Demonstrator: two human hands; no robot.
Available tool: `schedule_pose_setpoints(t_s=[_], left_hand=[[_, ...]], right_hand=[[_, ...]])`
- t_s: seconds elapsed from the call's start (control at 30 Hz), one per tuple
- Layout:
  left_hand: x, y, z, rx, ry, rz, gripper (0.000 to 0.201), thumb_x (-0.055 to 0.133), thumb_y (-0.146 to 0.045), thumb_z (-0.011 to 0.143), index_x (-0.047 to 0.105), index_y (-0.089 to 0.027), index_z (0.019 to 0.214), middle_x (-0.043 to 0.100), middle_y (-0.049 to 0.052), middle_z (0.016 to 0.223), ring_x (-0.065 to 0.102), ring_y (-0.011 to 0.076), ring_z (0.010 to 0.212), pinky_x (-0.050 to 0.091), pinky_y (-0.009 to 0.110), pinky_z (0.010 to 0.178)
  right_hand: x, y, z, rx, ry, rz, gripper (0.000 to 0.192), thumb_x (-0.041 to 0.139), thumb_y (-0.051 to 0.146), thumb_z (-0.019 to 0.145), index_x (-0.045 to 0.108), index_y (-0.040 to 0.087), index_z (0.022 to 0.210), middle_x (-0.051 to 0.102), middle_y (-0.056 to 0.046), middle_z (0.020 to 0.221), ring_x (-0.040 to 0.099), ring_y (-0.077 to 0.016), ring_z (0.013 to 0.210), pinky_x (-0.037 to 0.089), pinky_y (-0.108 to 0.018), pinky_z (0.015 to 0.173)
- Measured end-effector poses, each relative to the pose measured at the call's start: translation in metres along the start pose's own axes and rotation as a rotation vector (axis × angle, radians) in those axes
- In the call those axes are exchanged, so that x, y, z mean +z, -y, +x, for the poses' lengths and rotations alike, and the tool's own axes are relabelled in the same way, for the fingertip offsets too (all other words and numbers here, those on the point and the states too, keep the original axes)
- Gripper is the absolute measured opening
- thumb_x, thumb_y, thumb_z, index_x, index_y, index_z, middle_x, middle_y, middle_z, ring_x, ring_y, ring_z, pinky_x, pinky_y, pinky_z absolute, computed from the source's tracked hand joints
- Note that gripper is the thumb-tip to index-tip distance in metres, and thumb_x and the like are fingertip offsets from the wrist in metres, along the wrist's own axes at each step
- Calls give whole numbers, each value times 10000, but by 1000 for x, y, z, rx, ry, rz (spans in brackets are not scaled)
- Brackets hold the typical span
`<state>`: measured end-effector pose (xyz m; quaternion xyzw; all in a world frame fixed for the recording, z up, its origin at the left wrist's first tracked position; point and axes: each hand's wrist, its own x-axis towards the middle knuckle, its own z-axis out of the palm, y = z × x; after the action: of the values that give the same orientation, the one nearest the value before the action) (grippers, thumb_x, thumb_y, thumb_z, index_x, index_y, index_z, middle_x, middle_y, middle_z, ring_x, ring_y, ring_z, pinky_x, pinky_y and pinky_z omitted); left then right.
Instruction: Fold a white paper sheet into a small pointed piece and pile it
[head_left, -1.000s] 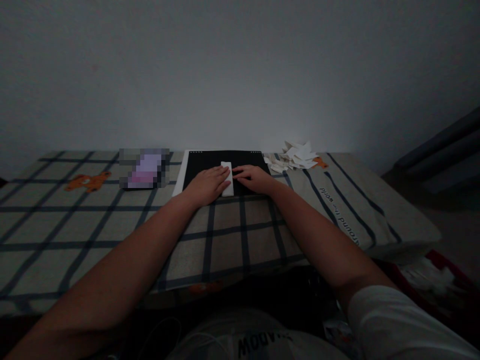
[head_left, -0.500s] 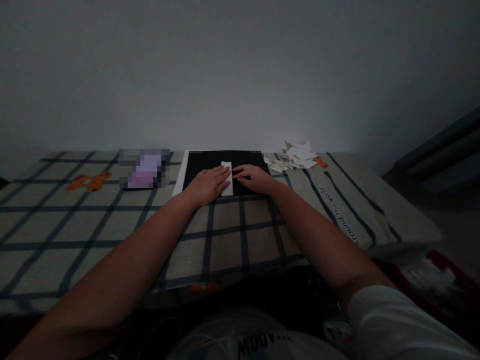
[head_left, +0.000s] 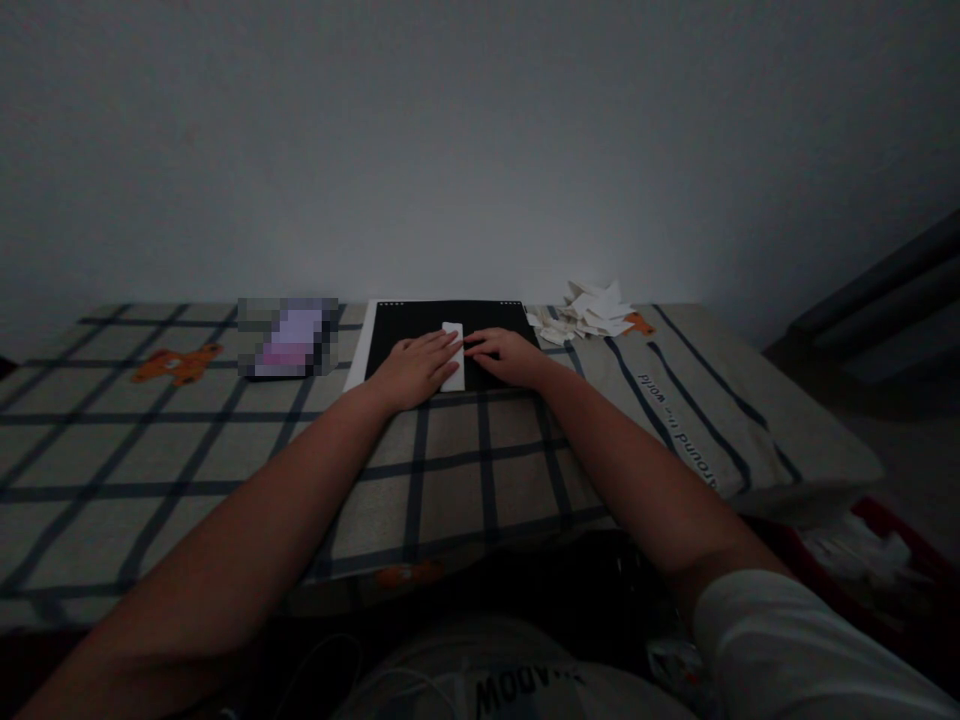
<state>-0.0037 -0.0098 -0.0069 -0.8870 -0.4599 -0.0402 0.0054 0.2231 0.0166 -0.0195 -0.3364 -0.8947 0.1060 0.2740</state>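
A narrow strip of folded white paper [head_left: 453, 382] lies on a black sheet [head_left: 405, 322] with rows of small holes along its far edge. My left hand [head_left: 418, 370] rests flat over the strip's left side, its fingers stretched across the paper. Close by the strip's right edge is my right hand [head_left: 504, 357], fingers partly extended and apart, the fingertips at or near the paper's edge. Whether those fingertips touch the paper I cannot tell. Part of the strip is hidden beneath the left fingers.
A pile of folded white paper pieces [head_left: 592, 312] lies right of the black sheet. To the left is a phone-like object [head_left: 294, 340], blurred out. A checked cloth [head_left: 225, 455] covers the table, which meets a plain wall [head_left: 465, 150]. Below right stands a red container [head_left: 889, 525].
Hardly anything differs. Both hands stay in place over and beside the paper strip, with at most a very slight shift of the right hand.
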Motion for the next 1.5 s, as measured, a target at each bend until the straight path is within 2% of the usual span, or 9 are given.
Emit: schedule_pose_setpoints(t_s=[0.33,0.53,0.73,1.0,1.23,1.5], left_hand=[[3,3,1,5,-8,-5,548,279,-431,1066,342,-295,1593,281,74,1682,304,277,1524,319,515,1166],[1,1,0,-3,-44,-9,575,301,-448,1054,386,-220,1575,364,112,1641,348,276,1498,345,484,1170],[1,0,0,-13,-43,-24,593,297,-441,1052,369,-184,1581,375,103,1638,354,264,1499,332,472,1187],[-1,-1,0,-17,-16,-17,578,283,-434,1057,352,-216,1589,345,79,1652,325,246,1518,318,488,1179],[2,-1,1,-25,-6,-1,585,260,-450,1062,329,-234,1601,337,68,1656,317,245,1523,315,474,1171],[4,1,2,-23,3,8,586,238,-466,1064,306,-263,1610,315,55,1665,303,243,1529,303,474,1167]], right_hand=[[1,5,1,-4,3,-28,281,591,138,918,794,208,1099,731,-97,1251,644,-229,1188,470,-450,1080],[1,3,2,8,19,-40,293,590,118,917,785,191,1123,712,-112,1294,640,-233,1216,466,-456,1096],[4,-1,3,-8,29,-20,310,583,114,919,779,204,1142,702,-116,1313,626,-243,1243,444,-494,1120],[3,-1,3,-22,39,-7,331,581,109,912,771,216,1161,699,-103,1324,625,-232,1254,443,-485,1126],[1,2,2,21,10,-39,337,574,96,898,777,197,1147,706,-103,1315,634,-233,1256,456,-467,1127],[4,-2,1,13,41,-64,337,567,126,920,755,184,1194,684,-106,1349,613,-239,1293,429,-475,1159]])
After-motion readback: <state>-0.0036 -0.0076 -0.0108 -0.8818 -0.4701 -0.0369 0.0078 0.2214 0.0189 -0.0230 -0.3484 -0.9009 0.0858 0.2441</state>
